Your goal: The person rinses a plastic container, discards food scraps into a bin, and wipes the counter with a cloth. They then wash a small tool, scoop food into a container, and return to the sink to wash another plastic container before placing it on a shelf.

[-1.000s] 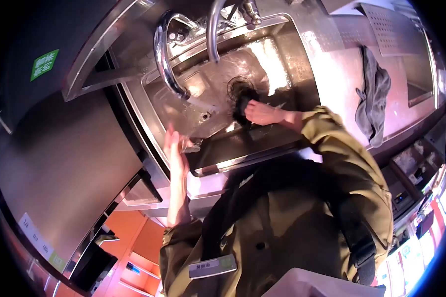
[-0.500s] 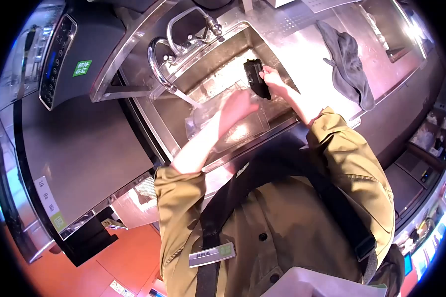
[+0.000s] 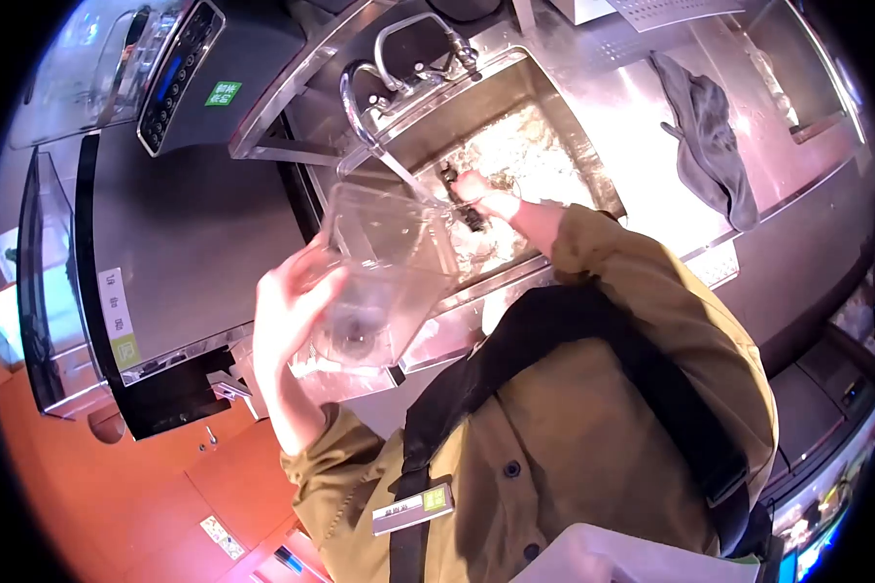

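Standing at a stainless-steel sink (image 3: 564, 117) set into a steel table (image 3: 651, 126), seen from a head-worn camera looking down over an olive jacket (image 3: 593, 428) and a dark strap (image 3: 515, 360). Gripping a clear plastic container (image 3: 384, 272) in the left hand (image 3: 287, 321), fingers wrapped around its near side and closed on it, lifting it clear of the basin and tilting it so the open mouth is facing up toward the tap. Holding the container above the near-left edge of the sink, between the body and the curved faucet (image 3: 360, 112), with the spout's end just beside the container's upper rim. Reaching the right hand (image 3: 481, 189) down into the basin, fingers curled and closed on a small dark object (image 3: 462, 209) lying against the wet sink floor; too blurred to tell exactly what the object is. Glistening with water across the basin floor around the right hand. Lying crumpled on the table to the right of the sink, well apart from both hands, a grey cloth (image 3: 710, 146). Standing to the left of the sink, a dark machine (image 3: 185, 194) with a control panel (image 3: 170, 73) and a green label (image 3: 222, 93) on its upper face. Showing a name badge (image 3: 413, 505) clipped low on the front of the jacket.
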A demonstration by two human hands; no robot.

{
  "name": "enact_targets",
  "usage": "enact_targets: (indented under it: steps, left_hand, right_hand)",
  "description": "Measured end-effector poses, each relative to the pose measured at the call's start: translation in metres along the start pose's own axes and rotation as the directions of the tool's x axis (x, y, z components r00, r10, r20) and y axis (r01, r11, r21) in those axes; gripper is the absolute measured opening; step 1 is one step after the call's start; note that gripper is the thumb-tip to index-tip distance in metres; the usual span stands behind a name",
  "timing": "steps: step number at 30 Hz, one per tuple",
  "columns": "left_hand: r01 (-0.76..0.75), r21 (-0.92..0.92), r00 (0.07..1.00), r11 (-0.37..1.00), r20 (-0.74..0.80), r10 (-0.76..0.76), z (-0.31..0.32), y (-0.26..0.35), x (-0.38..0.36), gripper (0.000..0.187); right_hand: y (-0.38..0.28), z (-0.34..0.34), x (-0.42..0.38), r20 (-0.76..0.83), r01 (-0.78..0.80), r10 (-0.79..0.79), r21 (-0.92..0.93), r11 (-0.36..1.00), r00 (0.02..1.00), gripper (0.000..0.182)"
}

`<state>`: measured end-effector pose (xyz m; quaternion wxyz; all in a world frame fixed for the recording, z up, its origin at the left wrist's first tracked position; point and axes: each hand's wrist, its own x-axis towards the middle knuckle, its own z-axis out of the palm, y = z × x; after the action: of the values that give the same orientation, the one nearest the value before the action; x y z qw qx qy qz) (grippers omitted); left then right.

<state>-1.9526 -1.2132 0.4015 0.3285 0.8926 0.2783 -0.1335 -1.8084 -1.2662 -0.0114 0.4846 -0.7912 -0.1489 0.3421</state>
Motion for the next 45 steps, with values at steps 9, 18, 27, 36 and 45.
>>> enact_targets:
  steps: [9,18,27,36,45]
  left_hand:
    - [0.023,-0.260,0.942,0.965,-0.319,-0.109,-0.009,-0.072,-0.043,0.049]
    - [-0.128,-0.304,0.962,0.944,-0.270,0.044,-0.002,-0.085,-0.026,0.049]
    - [-0.258,-0.363,0.963,0.895,-0.176,0.206,0.022,-0.079,-0.007,0.054]
    - [-0.419,-0.505,0.890,0.755,-0.066,0.450,0.071,-0.002,0.003,0.049]
    - [-0.656,-0.689,0.645,0.307,-0.301,0.702,0.204,0.193,0.019,0.019]
  right_hand:
    - [-0.068,-0.029,-0.038,0.195,-0.383,0.490,0.868,0.318,0.850,0.015]
    - [-0.143,-0.090,-0.028,-0.158,0.080,-0.148,-0.373,0.925,0.976,0.060]
    - [-0.136,-0.123,0.042,0.100,0.331,-0.368,-0.688,0.645,0.925,0.024]
    - [-0.218,-0.236,-0.242,-0.187,0.400,-0.667,-0.673,0.622,0.722,0.025]
    - [-0.181,-0.370,-0.368,-0.024,0.337,-0.955,-0.933,0.128,0.296,0.020]
